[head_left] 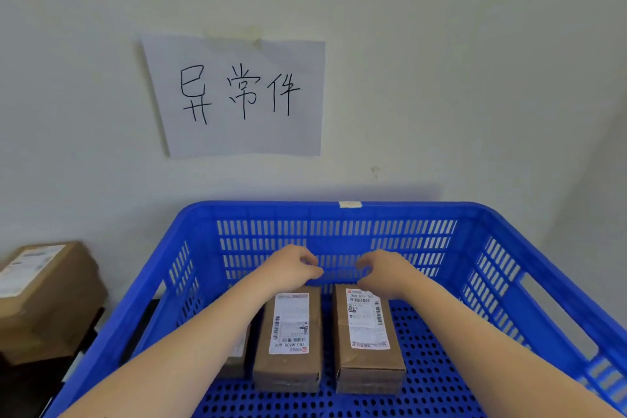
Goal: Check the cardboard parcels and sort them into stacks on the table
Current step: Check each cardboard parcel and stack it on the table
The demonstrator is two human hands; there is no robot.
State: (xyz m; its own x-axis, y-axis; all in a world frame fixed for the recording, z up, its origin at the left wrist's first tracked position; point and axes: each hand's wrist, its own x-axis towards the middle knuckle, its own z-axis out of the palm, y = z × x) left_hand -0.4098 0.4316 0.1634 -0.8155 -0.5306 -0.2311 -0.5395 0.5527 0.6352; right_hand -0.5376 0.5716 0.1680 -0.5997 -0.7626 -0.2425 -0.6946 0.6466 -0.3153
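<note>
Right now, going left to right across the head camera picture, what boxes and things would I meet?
A big cardboard box → left parcel → right parcel → crate's right wall.

Two brown cardboard parcels lie flat, side by side with a narrow gap, on the perforated floor of a blue plastic crate. The left parcel and right parcel run lengthwise toward 12 o'clock, white shipping labels facing up. A third parcel, mostly hidden, sits at the left one's 9 o'clock. A larger parcel, also labelled, rests outside the crate at 9 o'clock.
</note>
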